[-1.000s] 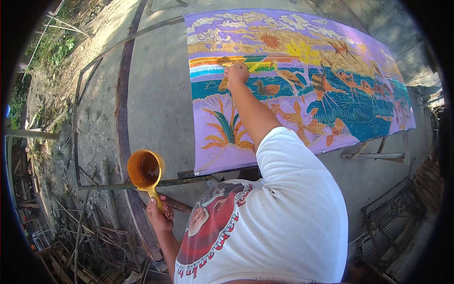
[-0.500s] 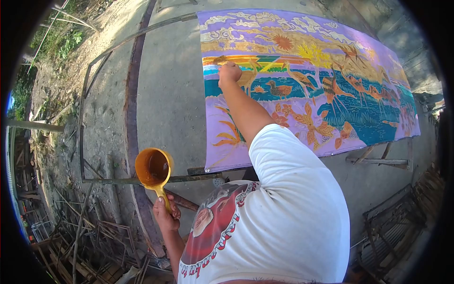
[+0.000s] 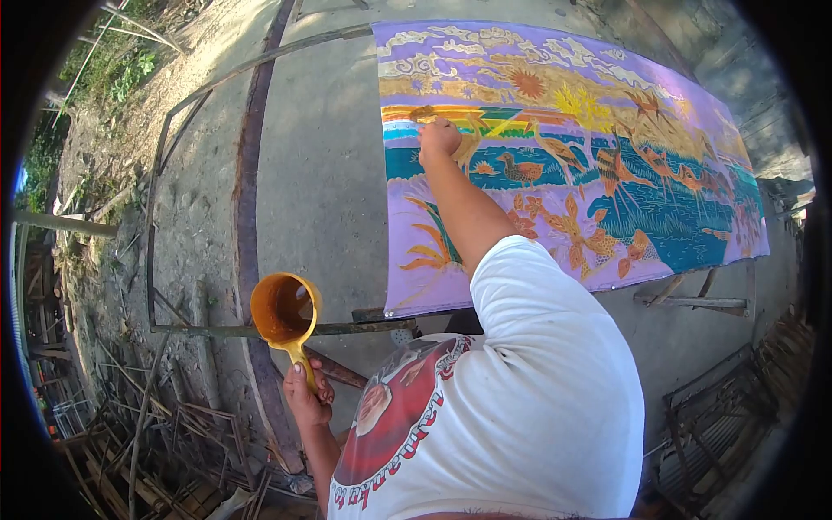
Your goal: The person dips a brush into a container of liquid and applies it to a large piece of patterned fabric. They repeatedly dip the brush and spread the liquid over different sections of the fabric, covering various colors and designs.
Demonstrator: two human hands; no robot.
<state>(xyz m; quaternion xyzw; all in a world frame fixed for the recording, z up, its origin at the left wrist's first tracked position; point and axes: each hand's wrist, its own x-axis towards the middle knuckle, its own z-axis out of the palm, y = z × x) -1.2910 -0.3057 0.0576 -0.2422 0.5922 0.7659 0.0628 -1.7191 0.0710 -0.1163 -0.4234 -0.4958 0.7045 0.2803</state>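
Observation:
My left hand (image 3: 309,394) is closed around the handle of a yellow-orange dipper (image 3: 299,351), whose open cup tilts toward me. Dark brownish liquid appears to sit inside it. Out at the far left part of a painted cloth (image 3: 407,186), my right hand (image 3: 439,139) is closed on what looks like a small brush (image 3: 422,113) with a brownish head. The head rests on or just above the orange and yellow bands. Painted birds, plants, clouds and teal water cover the cloth. My fingers hide most of the brush's handle.
A wooden frame bar (image 3: 251,173) runs along the left, and a thinner rail (image 3: 347,328) passes behind the dipper. The cloth stands over grey ground (image 3: 325,156). Piled sticks and scrap wood (image 3: 182,433) lie at lower left. Another wooden support (image 3: 702,302) shows at right.
My right hand and the brush have moved slightly right along the coloured bands. The whole view has shifted a little, while my left hand keeps the dipper in nearly the same place.

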